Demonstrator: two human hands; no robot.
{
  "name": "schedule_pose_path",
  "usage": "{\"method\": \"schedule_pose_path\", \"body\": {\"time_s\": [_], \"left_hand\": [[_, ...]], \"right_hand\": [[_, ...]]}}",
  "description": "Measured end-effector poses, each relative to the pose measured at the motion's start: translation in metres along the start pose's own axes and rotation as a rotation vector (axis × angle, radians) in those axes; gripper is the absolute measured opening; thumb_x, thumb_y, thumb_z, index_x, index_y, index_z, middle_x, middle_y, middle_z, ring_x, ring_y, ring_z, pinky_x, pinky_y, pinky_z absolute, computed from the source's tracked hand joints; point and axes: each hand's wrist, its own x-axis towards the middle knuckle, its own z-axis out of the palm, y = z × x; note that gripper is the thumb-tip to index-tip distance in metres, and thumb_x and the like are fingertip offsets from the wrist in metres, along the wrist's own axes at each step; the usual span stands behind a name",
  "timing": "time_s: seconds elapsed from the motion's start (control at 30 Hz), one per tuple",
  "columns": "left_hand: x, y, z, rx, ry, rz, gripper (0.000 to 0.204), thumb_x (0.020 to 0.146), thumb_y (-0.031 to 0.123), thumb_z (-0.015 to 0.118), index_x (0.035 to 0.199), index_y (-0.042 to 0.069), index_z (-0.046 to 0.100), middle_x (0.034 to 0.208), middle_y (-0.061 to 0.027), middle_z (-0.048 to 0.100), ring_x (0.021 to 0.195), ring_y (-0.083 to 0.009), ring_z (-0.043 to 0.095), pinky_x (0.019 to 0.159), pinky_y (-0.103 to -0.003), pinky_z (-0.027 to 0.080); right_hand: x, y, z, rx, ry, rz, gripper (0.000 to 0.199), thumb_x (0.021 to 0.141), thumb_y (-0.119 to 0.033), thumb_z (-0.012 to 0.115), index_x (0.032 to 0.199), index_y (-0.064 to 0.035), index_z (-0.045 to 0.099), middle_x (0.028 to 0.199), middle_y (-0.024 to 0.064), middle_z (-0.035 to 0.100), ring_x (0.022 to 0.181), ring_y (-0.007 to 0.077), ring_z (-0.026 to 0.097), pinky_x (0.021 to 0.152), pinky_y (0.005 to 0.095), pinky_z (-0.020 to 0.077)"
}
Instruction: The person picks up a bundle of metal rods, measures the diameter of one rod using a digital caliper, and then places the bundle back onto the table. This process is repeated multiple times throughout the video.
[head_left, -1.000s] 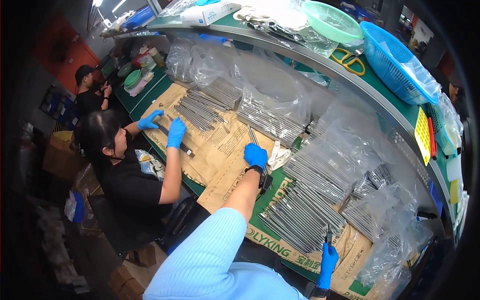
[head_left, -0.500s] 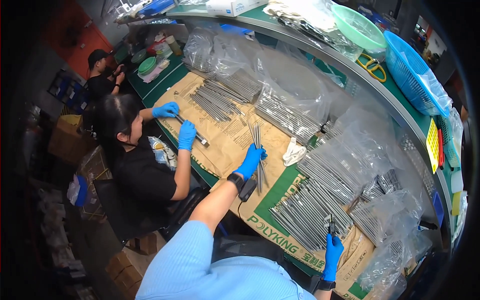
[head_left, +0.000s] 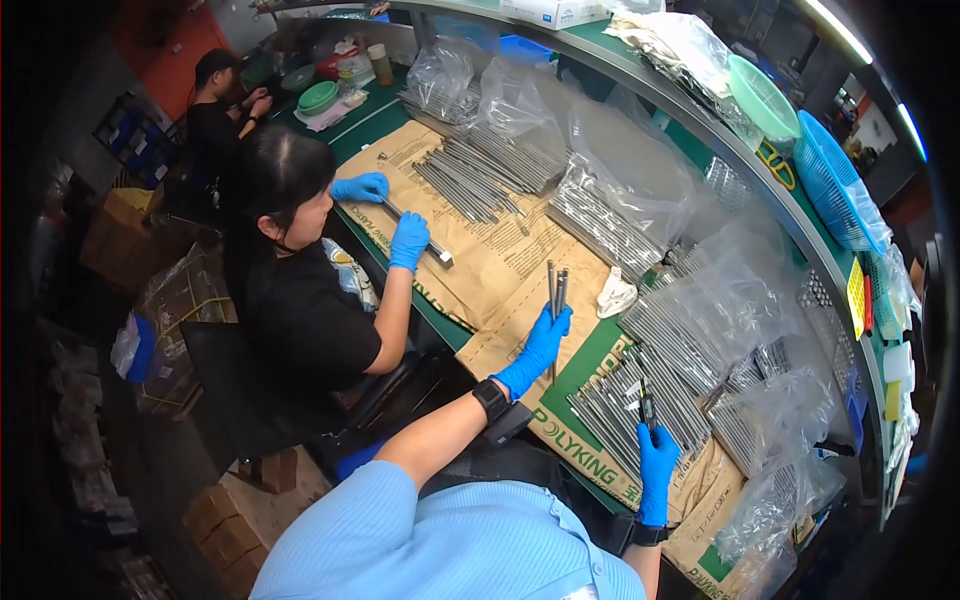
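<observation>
My left hand (head_left: 540, 345), in a blue glove, is closed around a few thin metal rods (head_left: 555, 290) that stick up past its fingers, over the brown paper (head_left: 490, 270) on the bench. My right hand (head_left: 656, 458), also gloved in blue, grips a small dark tool (head_left: 646, 408) above a heap of grey metal rods (head_left: 640, 410). More rods lie in rows farther along the bench (head_left: 470, 180).
A co-worker in black sits to my left, blue-gloved hands (head_left: 408, 238) on a metal bar (head_left: 425, 240). Another person sits beyond. Clear plastic bags (head_left: 640, 170) of rods, a crumpled white cloth (head_left: 615, 295), and green (head_left: 765, 100) and blue baskets (head_left: 840, 190) line the shelf.
My left hand has drawn back from the paper toward me, lifting a few rods upright. My head has turned, shifting the view. The right hand stays over the rod heap.
</observation>
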Motion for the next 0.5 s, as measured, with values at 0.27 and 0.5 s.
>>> {"method": "schedule_pose_path", "body": {"time_s": [0.27,0.5], "left_hand": [[-0.018,0.03,0.003,0.089,-0.21,0.125,0.03,0.089,0.019,0.055,0.112,0.001,0.051,0.087,-0.0038,0.061,0.083,-0.0115,0.056,0.075,-0.024,0.045],[-0.047,0.078,-0.001,0.179,-0.479,0.048,0.043,0.089,0.012,0.053,0.13,0.004,0.042,0.098,-0.0064,0.063,0.093,-0.0112,0.056,0.086,-0.025,0.042]], "right_hand": [[-0.005,-0.044,-0.002,-0.037,0.032,-0.109,0.034,0.081,-0.029,0.065,0.069,0.0005,0.053,0.053,0.0025,0.039,0.051,0.01,0.029,0.045,0.0309,0.0249],[0.024,-0.072,-0.014,-0.175,0.006,-0.204,0.037,0.077,-0.032,0.068,0.072,0.0025,0.058,0.05,0.0072,0.043,0.047,0.0121,0.034,0.044,0.0325,0.0296]]}}
